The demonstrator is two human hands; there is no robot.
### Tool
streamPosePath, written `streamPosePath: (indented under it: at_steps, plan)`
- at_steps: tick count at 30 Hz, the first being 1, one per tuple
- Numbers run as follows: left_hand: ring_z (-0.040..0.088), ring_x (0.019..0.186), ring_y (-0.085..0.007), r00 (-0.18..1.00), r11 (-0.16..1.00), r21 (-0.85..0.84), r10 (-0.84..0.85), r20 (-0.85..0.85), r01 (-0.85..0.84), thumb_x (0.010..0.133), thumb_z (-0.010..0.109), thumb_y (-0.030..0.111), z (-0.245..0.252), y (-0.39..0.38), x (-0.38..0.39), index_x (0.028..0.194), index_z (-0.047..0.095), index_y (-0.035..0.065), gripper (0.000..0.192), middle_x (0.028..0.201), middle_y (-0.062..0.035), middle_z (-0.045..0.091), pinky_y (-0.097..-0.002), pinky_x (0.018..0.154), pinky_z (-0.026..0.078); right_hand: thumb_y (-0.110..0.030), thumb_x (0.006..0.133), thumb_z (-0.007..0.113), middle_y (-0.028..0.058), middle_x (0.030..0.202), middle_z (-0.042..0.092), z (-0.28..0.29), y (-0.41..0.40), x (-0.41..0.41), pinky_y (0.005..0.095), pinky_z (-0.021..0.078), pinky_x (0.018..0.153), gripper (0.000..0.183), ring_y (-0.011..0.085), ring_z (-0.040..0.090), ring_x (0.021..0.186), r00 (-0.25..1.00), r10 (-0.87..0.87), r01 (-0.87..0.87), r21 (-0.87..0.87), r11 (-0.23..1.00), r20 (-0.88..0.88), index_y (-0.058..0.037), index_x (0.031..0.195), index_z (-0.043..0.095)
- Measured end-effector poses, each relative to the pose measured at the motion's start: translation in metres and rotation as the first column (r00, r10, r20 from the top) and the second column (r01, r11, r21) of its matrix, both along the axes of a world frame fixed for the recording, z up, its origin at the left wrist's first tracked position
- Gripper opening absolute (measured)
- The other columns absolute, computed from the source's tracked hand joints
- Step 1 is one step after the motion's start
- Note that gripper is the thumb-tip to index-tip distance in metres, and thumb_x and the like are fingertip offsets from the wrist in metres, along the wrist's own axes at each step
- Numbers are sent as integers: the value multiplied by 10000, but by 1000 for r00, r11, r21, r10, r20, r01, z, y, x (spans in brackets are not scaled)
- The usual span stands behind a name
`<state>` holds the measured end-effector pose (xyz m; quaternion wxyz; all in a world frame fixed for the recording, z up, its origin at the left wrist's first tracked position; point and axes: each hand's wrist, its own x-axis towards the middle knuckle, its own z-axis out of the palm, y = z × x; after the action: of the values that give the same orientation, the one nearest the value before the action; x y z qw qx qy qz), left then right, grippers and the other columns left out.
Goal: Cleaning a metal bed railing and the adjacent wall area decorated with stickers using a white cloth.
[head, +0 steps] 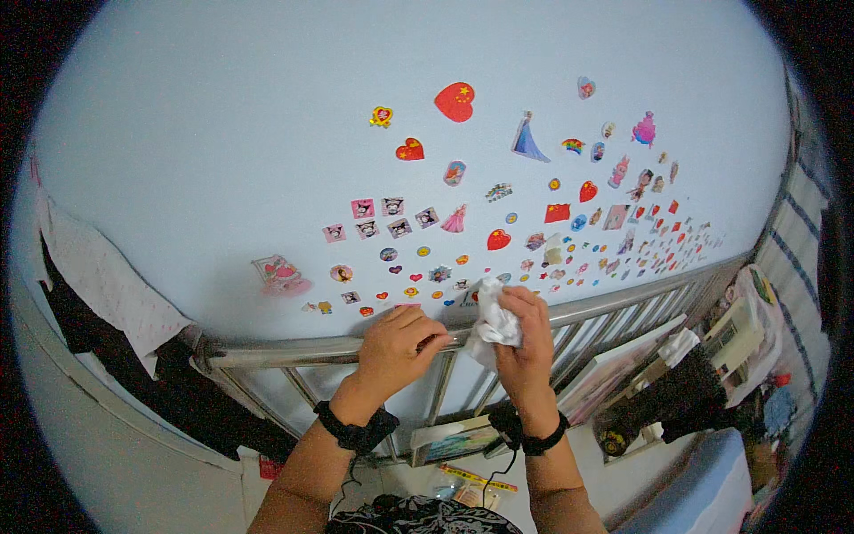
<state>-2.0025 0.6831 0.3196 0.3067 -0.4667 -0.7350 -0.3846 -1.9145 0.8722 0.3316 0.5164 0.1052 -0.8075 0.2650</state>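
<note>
My right hand [530, 334] grips a crumpled white tissue or cloth [499, 317] just above the metal rail [607, 307] of a bed frame, close to the wall. To its left, my left hand [400, 344] rests at the rail with fingers bent; a small dark thing shows between thumb and fingers, too unclear to name. Behind both hands, the pale wall [200, 133] bears many stickers, among them a red heart sticker [456, 102], a blue-dress figure sticker [528, 139] and a pink sticker [283, 275]. Black bands circle both wrists.
White fabric [100, 260] hangs over dark cloth at the left. Metal bars run below the rail, with a picture book or board [454, 440] behind them. Bags, dark cloth and boxes crowd the right side, beside a striped curtain or cloth [794, 233]. A black cord hangs from my right wrist.
</note>
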Motion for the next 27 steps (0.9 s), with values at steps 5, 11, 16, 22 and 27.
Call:
streamPosePath:
  at_steps: [5,11,16,22,27]
  plan:
    - [625,803,-280,1000,1000,23,-16,20,16,794,785,146,-2,-2,2,827,702,96,102,800,-62,634,-385,729,520,125,654,753,159,1264,518,15,-7,-17,411,540,916,647,359,601,1118,994,9,-22,115,993,110,-116,1233,593]
    - [632,810,-288,998,1000,-29,0,56,2,790,783,132,-5,0,6,829,697,90,104,807,-69,642,-390,740,525,140,624,741,175,1208,539,15,12,-5,413,525,929,656,369,597,1116,1000,9,-11,66,998,26,-97,1221,604]
    - [647,782,-291,999,1000,12,18,41,-18,777,802,157,2,-2,5,815,721,103,104,789,-72,691,-413,823,535,111,643,697,156,1163,606,13,34,20,434,464,1010,583,372,571,1151,995,-89,87,31,996,53,-70,1192,625]
    - [574,653,-263,999,999,30,-40,25,39,767,783,44,2,2,-3,797,669,71,121,705,-70,597,-382,672,483,62,737,713,114,1146,626,-43,52,78,355,449,984,453,272,586,1097,966,-78,157,-320,934,245,-59,1167,634]
    - [561,614,-233,997,996,43,-74,11,74,762,787,32,2,2,0,792,670,73,128,680,-52,587,-370,794,510,35,727,738,115,1135,629,-84,47,129,374,463,980,443,285,600,1103,899,-190,346,-374,861,394,-67,1147,638]
